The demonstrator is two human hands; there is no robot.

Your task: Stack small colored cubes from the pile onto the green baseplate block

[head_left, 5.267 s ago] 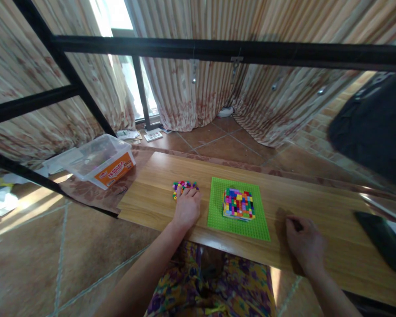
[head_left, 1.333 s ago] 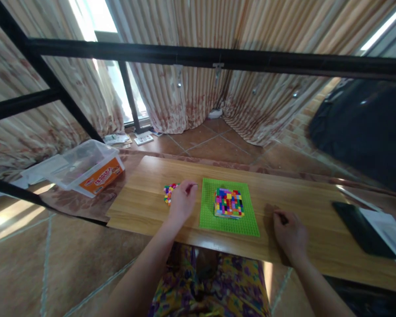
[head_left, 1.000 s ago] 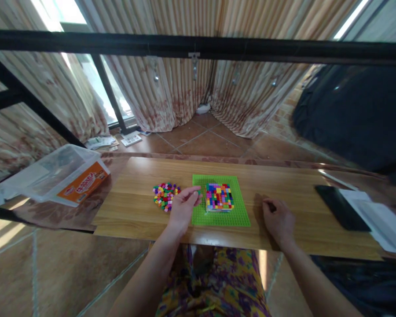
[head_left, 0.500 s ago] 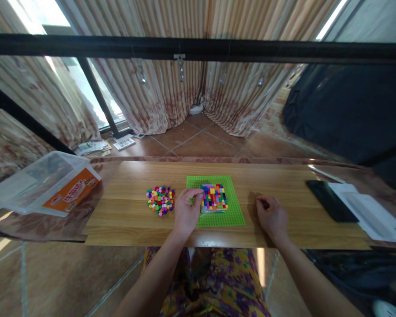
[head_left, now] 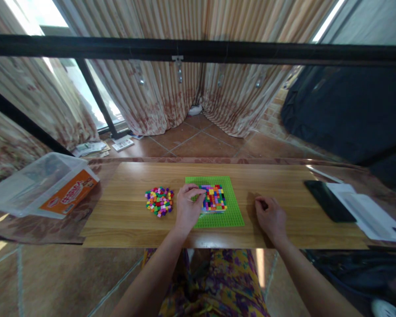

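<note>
A green studded baseplate (head_left: pixel 234 215) lies on the wooden table, carrying a rectangular block of small multicoloured bricks (head_left: pixel 214 199). Over the left edge of that block is my left hand (head_left: pixel 188 209), thumb and forefinger brought together in a pinch. Whatever those fingertips may hold is too small to make out. To the left of the baseplate, a loose pile of coloured bricks (head_left: pixel 159 201) is spread on the tabletop. My right hand (head_left: pixel 272 219) rests on the table to the right of the baseplate, fingers curled closed, and nothing shows in it.
The wooden table (head_left: pixel 145 171) runs wide in front of me. At its right end are a dark flat tablet-like object (head_left: pixel 330 200) and a white plastic tray (head_left: pixel 379 218). A clear plastic bin (head_left: pixel 62 167) with an orange label stands at the left. A black bar (head_left: pixel 198 50) crosses above.
My left hand has shifted slightly right, its fingertips further over the brick block. My right hand stays in place, and the view has moved a little.
</note>
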